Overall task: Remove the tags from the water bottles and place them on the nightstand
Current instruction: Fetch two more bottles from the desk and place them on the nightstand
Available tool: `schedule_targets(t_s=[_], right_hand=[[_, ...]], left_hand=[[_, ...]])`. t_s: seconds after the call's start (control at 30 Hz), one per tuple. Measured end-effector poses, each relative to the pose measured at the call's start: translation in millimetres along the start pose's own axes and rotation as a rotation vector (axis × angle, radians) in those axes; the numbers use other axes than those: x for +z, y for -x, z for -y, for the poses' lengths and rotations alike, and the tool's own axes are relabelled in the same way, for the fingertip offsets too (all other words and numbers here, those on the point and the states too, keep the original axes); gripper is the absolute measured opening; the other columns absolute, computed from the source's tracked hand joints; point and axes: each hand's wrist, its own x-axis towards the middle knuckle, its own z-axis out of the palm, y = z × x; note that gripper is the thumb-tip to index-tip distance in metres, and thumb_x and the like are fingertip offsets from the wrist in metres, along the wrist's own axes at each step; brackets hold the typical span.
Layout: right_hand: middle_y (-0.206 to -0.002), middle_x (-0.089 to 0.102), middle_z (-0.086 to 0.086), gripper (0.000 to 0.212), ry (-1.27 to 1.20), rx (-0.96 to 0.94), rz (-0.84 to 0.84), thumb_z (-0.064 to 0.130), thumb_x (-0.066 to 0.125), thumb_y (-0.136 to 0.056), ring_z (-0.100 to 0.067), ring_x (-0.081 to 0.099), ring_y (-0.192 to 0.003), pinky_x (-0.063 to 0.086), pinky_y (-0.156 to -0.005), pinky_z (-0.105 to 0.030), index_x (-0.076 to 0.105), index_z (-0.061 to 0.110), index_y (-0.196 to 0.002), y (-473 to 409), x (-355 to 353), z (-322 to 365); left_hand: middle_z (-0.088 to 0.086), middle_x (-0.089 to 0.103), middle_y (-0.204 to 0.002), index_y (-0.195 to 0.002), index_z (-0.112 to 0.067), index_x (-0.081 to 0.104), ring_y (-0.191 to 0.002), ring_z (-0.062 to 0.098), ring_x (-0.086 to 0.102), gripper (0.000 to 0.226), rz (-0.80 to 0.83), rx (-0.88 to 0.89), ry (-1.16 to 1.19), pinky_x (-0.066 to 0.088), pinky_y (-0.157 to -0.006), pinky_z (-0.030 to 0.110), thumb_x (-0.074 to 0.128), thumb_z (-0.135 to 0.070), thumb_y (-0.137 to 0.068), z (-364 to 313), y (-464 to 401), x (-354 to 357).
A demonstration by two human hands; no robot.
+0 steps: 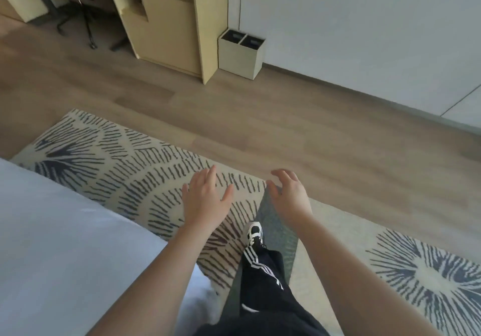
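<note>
No water bottle, tag or nightstand shows in the head view. My left hand (207, 200) is stretched out in front of me over the patterned rug (125, 169), palm down, fingers spread, holding nothing. My right hand (290, 192) hangs beside it, fingers loosely curved and apart, also holding nothing. Below the hands I see my leg in black striped trousers and a black-and-white shoe (253, 233) standing on the rug, where a corner of the rug is folded over.
A bed with pale blue bedding (59, 244) fills the lower left. A light wooden cabinet (166, 23) and a small two-compartment bin (240, 53) stand against the white wall. An office chair base (83, 21) sits far left. Wooden floor (286, 127) lies between rug and wall.
</note>
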Motion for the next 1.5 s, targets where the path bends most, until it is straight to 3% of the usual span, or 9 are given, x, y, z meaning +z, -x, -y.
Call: schedule_targets(t_s=[0.17, 0.5, 0.9, 1.2, 1.37, 1.5], right_hand=[[-0.141, 0.045, 0.001, 0.040, 0.085, -0.129, 0.103, 0.036, 0.046, -0.097, -0.024, 0.048, -0.121, 0.044, -0.089, -0.031, 0.050, 0.017, -0.133, -157, -3, 24], [-0.138, 0.048, -0.002, 0.040, 0.061, -0.400, 0.234, 0.030, 0.049, -0.096, -0.025, 0.047, -0.122, 0.041, -0.094, -0.031, 0.051, 0.013, -0.132, -389, 25, 136], [-0.136, 0.048, -0.007, 0.038, 0.094, -0.550, 0.399, 0.026, 0.050, -0.094, -0.029, 0.049, -0.119, 0.041, -0.089, -0.034, 0.052, 0.010, -0.128, -600, 178, 299], [-0.138, 0.046, -0.006, 0.042, 0.106, -0.565, 0.429, 0.029, 0.052, -0.094, -0.029, 0.049, -0.120, 0.041, -0.092, -0.032, 0.050, 0.012, -0.132, -744, 270, 478], [-0.139, 0.047, -0.005, 0.042, 0.080, -0.564, 0.438, 0.028, 0.052, -0.094, -0.029, 0.049, -0.122, 0.041, -0.095, -0.033, 0.050, 0.011, -0.133, -812, 304, 543], [-0.139, 0.046, -0.002, 0.040, 0.052, -0.561, 0.446, 0.026, 0.052, -0.093, -0.025, 0.049, -0.120, 0.042, -0.093, -0.032, 0.051, 0.013, -0.132, -880, 337, 584]], left_hand=[[0.001, 0.022, -0.160, -0.153, -0.021, 0.018, -0.148, 0.019, 0.016, 0.071, -0.017, -0.130, -0.018, 0.016, -0.118, 0.050, 0.032, -0.059, -0.095, -6, -129, -7], [0.003, 0.032, -0.156, -0.150, -0.019, 0.025, -0.144, 0.021, 0.027, 0.071, -0.193, -0.380, -0.075, 0.024, -0.115, 0.049, 0.030, -0.060, -0.092, 31, -326, -80], [0.004, 0.022, -0.160, -0.152, -0.020, 0.019, -0.147, 0.021, 0.016, 0.071, -0.219, -0.590, -0.034, 0.016, -0.118, 0.050, 0.031, -0.059, -0.094, 201, -523, -152], [0.006, 0.033, -0.154, -0.147, -0.018, 0.028, -0.144, 0.024, 0.024, 0.068, -0.223, -0.601, -0.047, 0.021, -0.115, 0.052, 0.034, -0.059, -0.093, 323, -685, -255], [0.005, 0.029, -0.156, -0.152, -0.020, 0.019, -0.145, 0.023, 0.021, 0.071, -0.212, -0.587, -0.012, 0.016, -0.117, 0.051, 0.034, -0.059, -0.094, 368, -766, -290], [0.006, 0.033, -0.154, -0.150, -0.019, 0.023, -0.144, 0.024, 0.024, 0.070, -0.234, -0.604, -0.005, 0.018, -0.116, 0.051, 0.036, -0.058, -0.093, 413, -835, -306]])
